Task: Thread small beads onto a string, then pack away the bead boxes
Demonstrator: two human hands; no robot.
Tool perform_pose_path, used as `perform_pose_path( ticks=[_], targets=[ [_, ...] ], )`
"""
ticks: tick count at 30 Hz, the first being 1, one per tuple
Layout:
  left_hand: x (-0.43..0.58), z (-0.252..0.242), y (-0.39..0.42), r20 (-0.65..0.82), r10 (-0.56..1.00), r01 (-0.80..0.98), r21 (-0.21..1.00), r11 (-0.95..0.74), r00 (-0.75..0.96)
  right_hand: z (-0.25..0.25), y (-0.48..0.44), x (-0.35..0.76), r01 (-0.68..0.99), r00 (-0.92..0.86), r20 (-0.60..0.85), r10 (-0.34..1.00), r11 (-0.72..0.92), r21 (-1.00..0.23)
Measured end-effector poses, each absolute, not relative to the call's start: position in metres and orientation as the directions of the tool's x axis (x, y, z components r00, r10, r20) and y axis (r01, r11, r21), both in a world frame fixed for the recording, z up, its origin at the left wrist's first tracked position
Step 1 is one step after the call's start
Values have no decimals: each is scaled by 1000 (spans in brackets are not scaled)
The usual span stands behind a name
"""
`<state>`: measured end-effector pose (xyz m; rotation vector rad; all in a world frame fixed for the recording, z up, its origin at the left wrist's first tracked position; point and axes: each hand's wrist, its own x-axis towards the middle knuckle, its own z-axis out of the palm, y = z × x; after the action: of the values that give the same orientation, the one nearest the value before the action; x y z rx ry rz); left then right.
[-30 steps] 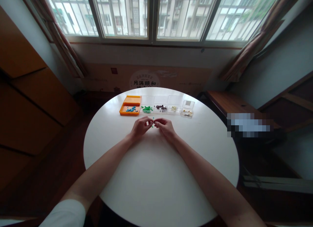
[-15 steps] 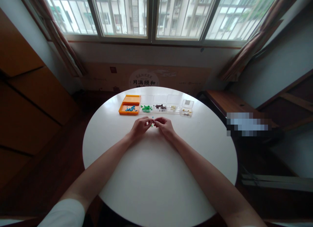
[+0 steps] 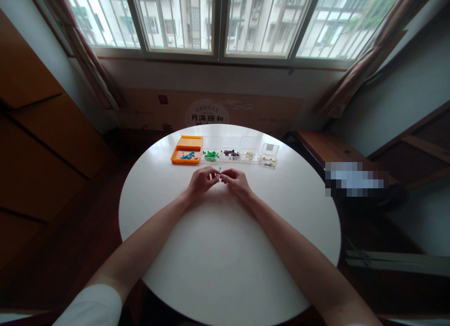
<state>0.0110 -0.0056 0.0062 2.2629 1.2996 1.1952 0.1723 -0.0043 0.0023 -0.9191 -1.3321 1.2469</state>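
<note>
My left hand (image 3: pixel 201 180) and my right hand (image 3: pixel 235 180) meet fingertip to fingertip over the far half of a round white table (image 3: pixel 225 251). Both are pinched on a tiny green and blue piece (image 3: pixel 219 174) held between them, too small to name. Just beyond my fingers, an orange tray (image 3: pixel 187 150) holds small blue pieces. To its right, clear boxes hold green pieces (image 3: pixel 211 155), dark pieces (image 3: pixel 230 153) and pale pieces (image 3: pixel 250 154). A separate small clear box (image 3: pixel 269 155) sits at the right end.
A window with bars fills the wall ahead, with curtains at both sides. A cardboard box (image 3: pixel 211 111) stands on the floor behind the table. Wooden furniture (image 3: pixel 42 143) is at the left and a low wooden bench (image 3: pixel 326 150) at the right.
The hands stay together at the same spot with only slight finger movement. The view has shifted a little.
</note>
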Motion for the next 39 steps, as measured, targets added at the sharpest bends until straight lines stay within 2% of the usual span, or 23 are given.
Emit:
perform_pose_path(
  ticks=[18,29,39],
  targets=[
    [10,4,-5,568,759,604,495,-625,320,1,-3,172,-171,-118,143,983,122,-978],
    [10,5,-5,582,750,598,493,-632,313,-2,-2,171,-101,-113,142,983,131,-986],
    [10,6,-7,610,731,577,492,-652,305,2,-3,173,-163,-136,147,980,124,-979]
  ],
)
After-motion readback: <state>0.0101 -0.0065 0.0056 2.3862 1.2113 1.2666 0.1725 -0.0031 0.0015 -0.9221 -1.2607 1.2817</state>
